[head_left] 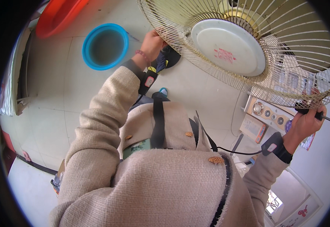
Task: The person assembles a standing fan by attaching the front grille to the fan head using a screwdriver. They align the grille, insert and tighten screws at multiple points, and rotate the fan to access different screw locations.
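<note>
A large fan with a yellowed wire guard [161,20] and a pale round centre plate [225,47] fills the upper right. My left hand [151,46] is closed at the guard's left rim, its fingertips partly hidden by the wires. Over at the right rim, my right hand [304,123] is closed around a black-handled screwdriver [319,115]. The screwdriver's thin grey shaft points away to the right. Fingers of the right hand also touch the guard wires. Behind the guard show fan blades [304,17], some partly covered by the wires.
On the tiled floor stand a blue basin [125,45] of murky water and a red basin [57,17] at the upper left. A dark cap-like thing [170,58] lies beyond my left wrist. Below the fan at right sit a speaker-like panel [268,113] and an orange-edged box [252,128].
</note>
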The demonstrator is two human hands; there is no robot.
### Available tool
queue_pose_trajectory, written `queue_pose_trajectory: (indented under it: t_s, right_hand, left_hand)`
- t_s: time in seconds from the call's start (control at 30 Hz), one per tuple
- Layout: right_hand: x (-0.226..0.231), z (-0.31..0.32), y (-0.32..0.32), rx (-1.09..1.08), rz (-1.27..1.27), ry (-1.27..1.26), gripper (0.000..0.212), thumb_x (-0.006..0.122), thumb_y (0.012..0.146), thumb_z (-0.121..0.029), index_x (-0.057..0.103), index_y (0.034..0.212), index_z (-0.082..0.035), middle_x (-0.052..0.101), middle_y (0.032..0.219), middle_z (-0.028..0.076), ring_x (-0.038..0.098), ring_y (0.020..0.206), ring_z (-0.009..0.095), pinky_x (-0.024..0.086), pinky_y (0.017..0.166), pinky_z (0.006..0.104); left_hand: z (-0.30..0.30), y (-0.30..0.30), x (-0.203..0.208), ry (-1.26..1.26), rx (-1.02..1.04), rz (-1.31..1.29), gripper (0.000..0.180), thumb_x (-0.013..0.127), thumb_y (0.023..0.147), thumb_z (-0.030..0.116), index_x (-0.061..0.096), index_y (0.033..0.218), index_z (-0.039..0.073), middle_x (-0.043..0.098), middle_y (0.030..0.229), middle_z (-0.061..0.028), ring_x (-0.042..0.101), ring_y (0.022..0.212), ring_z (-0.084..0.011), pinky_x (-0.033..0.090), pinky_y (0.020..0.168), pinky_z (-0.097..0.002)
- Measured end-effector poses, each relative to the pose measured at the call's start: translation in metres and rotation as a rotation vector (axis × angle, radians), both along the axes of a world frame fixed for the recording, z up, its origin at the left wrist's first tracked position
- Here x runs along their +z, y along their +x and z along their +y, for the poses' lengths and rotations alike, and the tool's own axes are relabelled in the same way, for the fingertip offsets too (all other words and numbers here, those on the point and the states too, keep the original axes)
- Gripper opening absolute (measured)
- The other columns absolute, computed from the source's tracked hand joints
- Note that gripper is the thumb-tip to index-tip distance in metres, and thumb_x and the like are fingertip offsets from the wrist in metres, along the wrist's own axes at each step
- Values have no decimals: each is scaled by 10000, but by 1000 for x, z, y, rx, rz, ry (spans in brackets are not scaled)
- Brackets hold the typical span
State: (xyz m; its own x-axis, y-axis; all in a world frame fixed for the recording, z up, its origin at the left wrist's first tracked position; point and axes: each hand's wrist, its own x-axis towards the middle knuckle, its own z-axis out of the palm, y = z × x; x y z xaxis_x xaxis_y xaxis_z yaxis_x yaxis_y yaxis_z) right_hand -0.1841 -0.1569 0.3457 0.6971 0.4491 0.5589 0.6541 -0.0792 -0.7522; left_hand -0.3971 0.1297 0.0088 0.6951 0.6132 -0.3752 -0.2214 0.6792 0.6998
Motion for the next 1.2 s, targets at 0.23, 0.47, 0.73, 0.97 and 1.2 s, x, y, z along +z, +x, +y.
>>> queue_pose_trajectory:
  t_s: [0.23,0.47,0.73,0.97,1.2]
  right_hand:
    - [0,4,-1,-44,-41,0,55,485,964,24,431,958,13,622,1121,300,654,1044,326,590,849,481]
    - [0,6,-2,-89,-92,-54,56,493,970,2,455,972,42,641,1102,289,671,1009,316,597,836,457]
    - [-1,6,-4,-73,-98,-46,97,517,964,-17,482,975,73,640,1121,277,672,979,304,596,843,433]
    - [0,6,-5,-95,-77,-50,80,510,975,-17,488,981,60,646,1102,284,675,1003,297,590,843,454]
    - [0,9,-9,-114,-70,-51,121,536,969,-36,500,1000,76,647,1108,259,672,983,281,594,827,420]
  left_hand:
    - [-3,5,12,-3,51,-40,157,537,942,9,621,1056,-57,678,1015,-110,663,887,-187,532,804,-296]
    - [-7,6,2,-162,74,-196,218,474,964,-16,571,1155,-55,636,1150,-136,640,1041,-228,515,956,-338]
    - [-44,16,-17,-184,-167,-276,282,542,947,-32,555,1222,29,631,1191,-79,620,1092,-198,494,997,-336]
    - [-62,37,-12,-282,-63,-211,229,532,961,-14,566,1184,21,648,1153,-89,635,1063,-217,526,939,-352]
    - [-62,45,-3,-330,-8,-144,178,490,989,24,564,1150,12,645,1119,-122,654,1019,-253,547,912,-381]
